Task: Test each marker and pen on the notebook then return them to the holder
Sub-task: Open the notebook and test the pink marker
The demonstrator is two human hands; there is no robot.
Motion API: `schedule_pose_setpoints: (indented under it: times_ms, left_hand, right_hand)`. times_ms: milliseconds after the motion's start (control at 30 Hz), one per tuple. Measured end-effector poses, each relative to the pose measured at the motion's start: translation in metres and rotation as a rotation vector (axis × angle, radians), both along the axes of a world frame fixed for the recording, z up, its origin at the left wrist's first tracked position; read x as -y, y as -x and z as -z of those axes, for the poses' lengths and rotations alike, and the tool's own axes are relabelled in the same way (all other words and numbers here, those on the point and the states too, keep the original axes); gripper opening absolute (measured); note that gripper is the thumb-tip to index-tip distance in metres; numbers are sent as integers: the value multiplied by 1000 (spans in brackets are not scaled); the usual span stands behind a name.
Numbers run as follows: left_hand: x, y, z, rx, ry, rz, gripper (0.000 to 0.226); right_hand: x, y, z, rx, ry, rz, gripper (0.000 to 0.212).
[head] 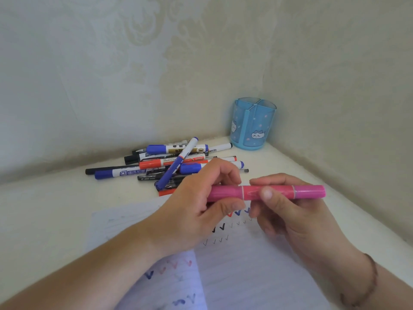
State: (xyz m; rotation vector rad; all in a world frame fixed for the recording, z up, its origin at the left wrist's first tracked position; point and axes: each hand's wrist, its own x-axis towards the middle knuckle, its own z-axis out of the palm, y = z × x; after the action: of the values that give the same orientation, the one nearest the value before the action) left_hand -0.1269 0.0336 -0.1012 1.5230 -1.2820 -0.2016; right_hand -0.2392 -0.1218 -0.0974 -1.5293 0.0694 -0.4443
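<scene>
A pink marker [283,191] lies level above the notebook [241,271], held by both hands. My left hand [196,209] grips its left cap end, and my right hand [288,211] pinches the barrel near the middle. The lined notebook page carries rows of small tick marks in black, blue and red. A pile of several markers and pens [165,164], blue, red and black, lies behind the hands on the white surface. The blue pen holder [253,124], printed with cat faces, stands upright in the corner with nothing showing above its rim.
The white surface [55,209] runs into a corner formed by two patterned walls, close behind the holder and the pile. A bracelet sits on my right wrist.
</scene>
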Motion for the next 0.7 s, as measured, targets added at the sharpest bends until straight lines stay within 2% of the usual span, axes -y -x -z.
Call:
schedule_pose_setpoints:
  times_ms: [167, 300, 400, 467, 533, 633, 700]
  left_hand:
    - [-5, -1, -1, -90, -52, 79, 24]
    - [2, 1, 0, -30, -53, 1, 24]
    - [-4, -5, -2, 58, -21, -92, 28]
    - [-8, -7, -6, 114, 4, -120, 26]
    - [-10, -9, -8, 108, 51, -150, 21]
    - [-9, -13, -5, 181, 54, -321, 53]
    - [-9, -11, -3, 204, 25, -403, 54]
  right_hand:
    - [-1, 2, -2, 61, 87, -54, 22]
    - [16, 2, -10, -8, 29, -146, 49]
    - [33, 4, -18, -87, 64, -87, 58]
    - [37, 5, -19, -163, 159, -94, 55]
    - [34, 5, -19, -164, 212, -97, 41]
    - [24, 4, -16, -49, 254, -86, 48]
    - [18, 7, -15, -41, 406, -114, 51]
